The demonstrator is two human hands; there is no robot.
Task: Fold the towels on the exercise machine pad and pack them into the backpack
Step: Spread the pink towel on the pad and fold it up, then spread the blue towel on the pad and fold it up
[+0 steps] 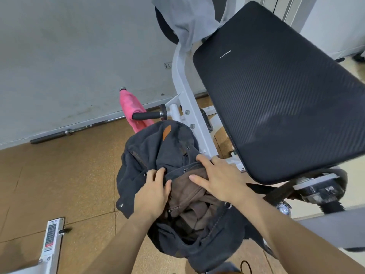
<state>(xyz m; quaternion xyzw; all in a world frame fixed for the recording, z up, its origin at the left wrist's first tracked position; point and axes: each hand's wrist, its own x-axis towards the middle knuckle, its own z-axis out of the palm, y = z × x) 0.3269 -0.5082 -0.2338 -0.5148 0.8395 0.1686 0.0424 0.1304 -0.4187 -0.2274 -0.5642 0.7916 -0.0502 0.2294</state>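
1. At the far left, a white machine part [50,240] stands on the brown floor [59,184]. A long metal bar [67,132] lies along the wall. There is lots of bare floor on this side of the bag.
2. A pink bottle [129,104] stands behind the bag, just beside a black handle [147,116].
3. The dark backpack [150,147] sits in the middle with its mouth open wide. Its left side slumps toward the bare floor.
4. The left hand [154,191] grips the near-left rim of the bag. Its fingers curl over the dark cloth and its thumb pinches from the inside.
5. Between the two hands, brown cloth [189,196] shows inside the bag. I cannot tell if it is a towel or the bag's lining.
6. The right hand [219,178] lies on the far rim. Its fingers are spread and fairly straight, with the thumb flat on the brown cloth.
7. The white frame [184,86] runs just behind the bag, so there is little room there.
8. A grey cloth [189,22] hangs over the top of the machine, well apart from both hands.
9. The big black pad [286,107] fills the right side. Its low edge is near the right hand.
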